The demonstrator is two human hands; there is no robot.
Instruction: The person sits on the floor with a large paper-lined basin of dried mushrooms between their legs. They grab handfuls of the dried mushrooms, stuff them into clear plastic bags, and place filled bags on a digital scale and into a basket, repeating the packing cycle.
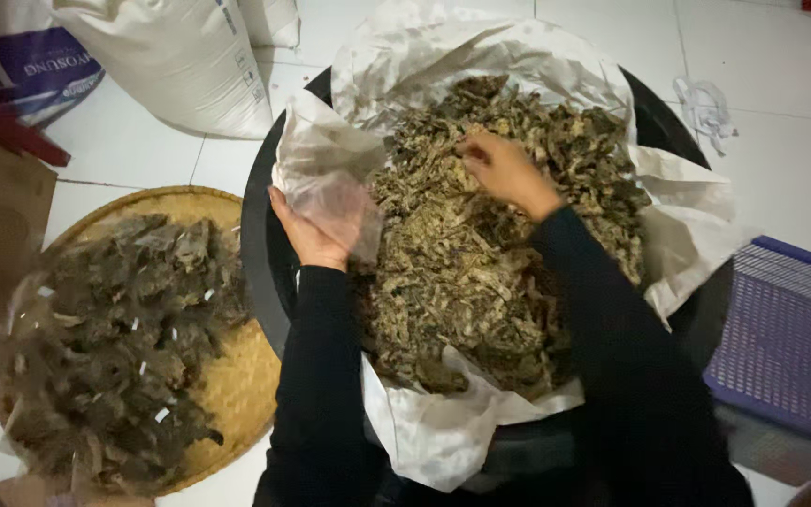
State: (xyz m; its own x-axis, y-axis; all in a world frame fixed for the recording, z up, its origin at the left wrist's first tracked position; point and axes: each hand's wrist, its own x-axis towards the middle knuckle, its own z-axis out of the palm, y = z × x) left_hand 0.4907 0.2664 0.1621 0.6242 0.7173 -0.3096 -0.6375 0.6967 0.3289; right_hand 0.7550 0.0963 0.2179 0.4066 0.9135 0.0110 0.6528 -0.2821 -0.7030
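White-tiled floor, shredded brown-green dried leaves (481, 263).

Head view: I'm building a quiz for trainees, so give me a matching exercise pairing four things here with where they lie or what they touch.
Things:
1. left hand
2. right hand
3. woven tray
4. purple crate

Places:
A. at the right edge, on the floor
B. left of the basin, holding dark packets
C. on the pile of dried leaves
D. holding a clear plastic bag at the basin's left side

Pairs: 1-D, 2-C, 3-B, 4-A
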